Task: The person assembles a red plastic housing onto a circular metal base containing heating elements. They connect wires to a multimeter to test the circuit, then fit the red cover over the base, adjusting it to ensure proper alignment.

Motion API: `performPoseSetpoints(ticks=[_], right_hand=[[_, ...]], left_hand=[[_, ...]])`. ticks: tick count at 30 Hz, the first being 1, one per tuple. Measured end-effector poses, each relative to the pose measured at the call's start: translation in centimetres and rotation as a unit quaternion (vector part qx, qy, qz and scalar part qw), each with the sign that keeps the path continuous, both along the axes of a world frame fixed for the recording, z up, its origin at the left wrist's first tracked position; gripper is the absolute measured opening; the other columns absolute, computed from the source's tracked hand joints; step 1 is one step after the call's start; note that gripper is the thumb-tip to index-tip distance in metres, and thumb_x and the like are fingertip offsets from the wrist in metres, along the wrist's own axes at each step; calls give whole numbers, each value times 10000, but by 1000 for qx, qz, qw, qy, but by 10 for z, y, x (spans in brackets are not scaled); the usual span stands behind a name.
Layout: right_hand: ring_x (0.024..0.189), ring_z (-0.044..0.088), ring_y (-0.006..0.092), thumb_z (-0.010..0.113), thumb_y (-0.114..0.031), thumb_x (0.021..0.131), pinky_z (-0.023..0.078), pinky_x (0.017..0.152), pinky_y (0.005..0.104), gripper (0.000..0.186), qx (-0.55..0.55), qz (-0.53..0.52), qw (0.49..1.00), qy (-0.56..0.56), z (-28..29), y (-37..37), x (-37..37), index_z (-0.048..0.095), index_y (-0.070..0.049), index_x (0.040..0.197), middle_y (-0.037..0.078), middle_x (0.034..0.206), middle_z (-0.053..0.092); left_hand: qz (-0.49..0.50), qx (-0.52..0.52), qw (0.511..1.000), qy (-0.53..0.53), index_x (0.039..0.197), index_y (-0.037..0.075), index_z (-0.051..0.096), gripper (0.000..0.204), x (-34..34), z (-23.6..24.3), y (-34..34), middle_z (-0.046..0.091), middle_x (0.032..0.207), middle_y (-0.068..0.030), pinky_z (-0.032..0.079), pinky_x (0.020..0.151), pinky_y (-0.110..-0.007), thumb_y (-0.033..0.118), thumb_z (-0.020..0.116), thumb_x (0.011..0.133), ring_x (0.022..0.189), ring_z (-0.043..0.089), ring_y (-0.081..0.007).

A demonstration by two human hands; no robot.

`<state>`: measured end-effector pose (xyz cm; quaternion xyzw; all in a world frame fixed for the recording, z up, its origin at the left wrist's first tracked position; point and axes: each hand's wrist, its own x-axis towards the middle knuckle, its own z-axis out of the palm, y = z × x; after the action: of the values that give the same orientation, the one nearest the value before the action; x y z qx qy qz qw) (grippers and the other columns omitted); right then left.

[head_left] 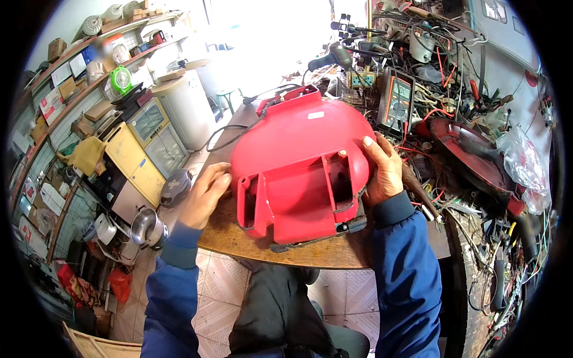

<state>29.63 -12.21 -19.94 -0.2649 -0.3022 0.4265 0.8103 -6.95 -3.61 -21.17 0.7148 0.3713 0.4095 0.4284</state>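
A red rounded plastic appliance housing (292, 149) lies tilted on the wooden table (221, 232) in front of me. Two deep slots open on its near side, and a dark bar runs along its near lower edge. My right hand (382, 170) grips its right side, thumb on top and the other fingers partly hidden. My left hand (207, 194) is at its left edge with fingers loosely bent and apart; whether the fingertips touch it I cannot tell. A black cord (224, 128) trails from the housing's far left.
On the right are heaped wires and tools, a multimeter (397, 98), a dark red round part (468, 152) and a plastic bag (525, 167). A dark-handled tool (328, 59) is behind the housing. Crowded shelves (77, 98), a yellow cabinet (136, 167) and a metal pot (146, 227) stand left.
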Motion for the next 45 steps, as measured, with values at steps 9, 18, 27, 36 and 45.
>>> performPoseSetpoints(ticks=[9,18,27,36,45], right_hand=[[960,716,222,839,-111,848,593,835,341,628,-93,-35,993,-66,-8,9,11,522,97,1348,158,1160,705],[961,716,225,803,-102,865,583,857,337,537,-134,-39,985,-100,-16,13,22,573,81,1315,151,1156,712],[939,719,226,813,-162,869,580,827,323,572,-192,-99,957,-191,-5,10,10,572,116,1306,190,1132,714],[939,720,231,812,-134,861,587,827,337,574,-166,-103,959,-205,0,8,13,547,145,1287,203,1142,707],[933,722,250,860,-155,821,592,833,342,722,-187,-99,940,-268,47,18,18,487,179,1341,237,1157,695]], left_hand=[[68,165,983,46,1403,15,510,585,22,-20,-9,613,1351,-192,591,913,-383,241,776,933,1207,646,-279],[67,154,985,34,1425,21,509,657,23,-18,-13,606,1364,-190,600,916,-387,252,816,891,1219,637,-283],[52,130,990,30,1454,39,488,666,18,-19,-12,591,1386,-164,579,952,-380,214,808,897,1219,636,-269],[51,121,991,11,1447,48,504,703,18,-20,-12,599,1366,-182,593,948,-392,247,843,864,1212,644,-283],[40,63,997,-27,1461,33,479,791,17,-21,-6,557,1422,-186,574,990,-389,312,875,836,1266,613,-279]])
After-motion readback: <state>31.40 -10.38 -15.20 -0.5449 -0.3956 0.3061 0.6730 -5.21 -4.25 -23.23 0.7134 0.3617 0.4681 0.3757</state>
